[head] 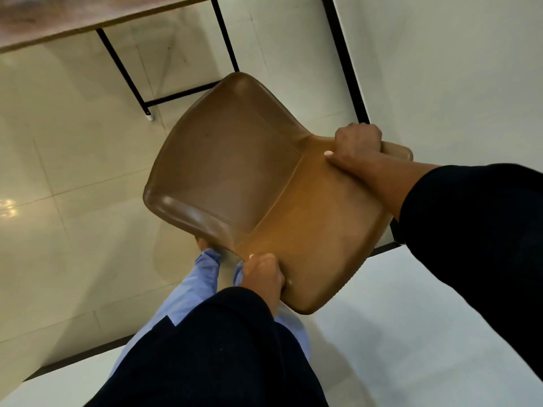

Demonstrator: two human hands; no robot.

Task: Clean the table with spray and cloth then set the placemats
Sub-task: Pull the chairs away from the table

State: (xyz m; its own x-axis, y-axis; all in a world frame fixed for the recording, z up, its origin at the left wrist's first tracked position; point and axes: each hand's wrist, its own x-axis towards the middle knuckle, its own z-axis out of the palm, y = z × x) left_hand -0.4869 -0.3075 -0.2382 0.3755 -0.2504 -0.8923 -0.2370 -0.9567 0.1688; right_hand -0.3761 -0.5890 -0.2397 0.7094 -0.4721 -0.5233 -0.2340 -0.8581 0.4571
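Hands hold a brown chair (235, 174): the left hand (264, 277) grips one side of its back and the right hand (357, 142) grips the other. The seat points away toward the table (58, 22), which stands beyond the chair, its long side running left to right. I think the chair is being moved out of the way, so next comes setting it down and getting spray and cloth, which I cannot see.

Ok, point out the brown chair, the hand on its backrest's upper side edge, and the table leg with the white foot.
brown chair (229, 168): head view, middle of the seat.
right hand (357, 142): head view, its knuckles, gripping the backrest edge.
table leg (123, 71): head view, midway along the black bar.
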